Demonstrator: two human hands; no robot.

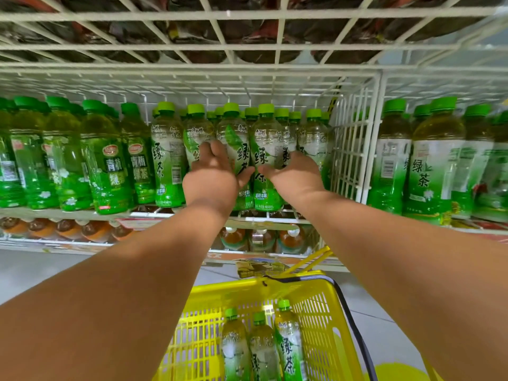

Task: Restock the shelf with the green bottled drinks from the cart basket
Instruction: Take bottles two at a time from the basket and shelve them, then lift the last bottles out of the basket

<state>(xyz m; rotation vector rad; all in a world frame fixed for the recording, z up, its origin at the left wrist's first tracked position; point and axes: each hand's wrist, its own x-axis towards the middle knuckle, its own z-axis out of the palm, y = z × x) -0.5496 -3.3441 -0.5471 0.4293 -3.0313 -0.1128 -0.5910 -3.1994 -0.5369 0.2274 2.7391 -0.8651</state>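
**Both grips at the front row of green tea bottles**

Left grip (213, 171) is spread, fingers extended, palm laid against the front-row green tea bottles (236, 149) on the wire shelf (154, 214); it encloses nothing. Right grip (295, 173) is likewise released, fingers splayed against the bottle (265, 144) between the two grips and its neighbour to the outside. The thumbs point toward each other, near but apart, across the label of that middle bottle.

Bottles under the grips stand upright, green caps up, packed touching in rows running back behind the fingers. Outboard of the left grip stands a different product, darker green plum tea bottles (110, 160), also upright. Outboard of the right grip a white wire divider (351, 149) closes the bay; beyond it stand more green tea bottles (431, 160).

Above the grips, a wire grid shelf (247, 45) carries dark-bottomed items, type indeterminate. Below the grips, a lower shelf holds amber drinks (233, 237).

Beneath the forearms, a yellow plastic basket (220, 292) with a black handle (349, 312) holds three green tea bottles (288, 345), lying side by side, caps toward the shelf.
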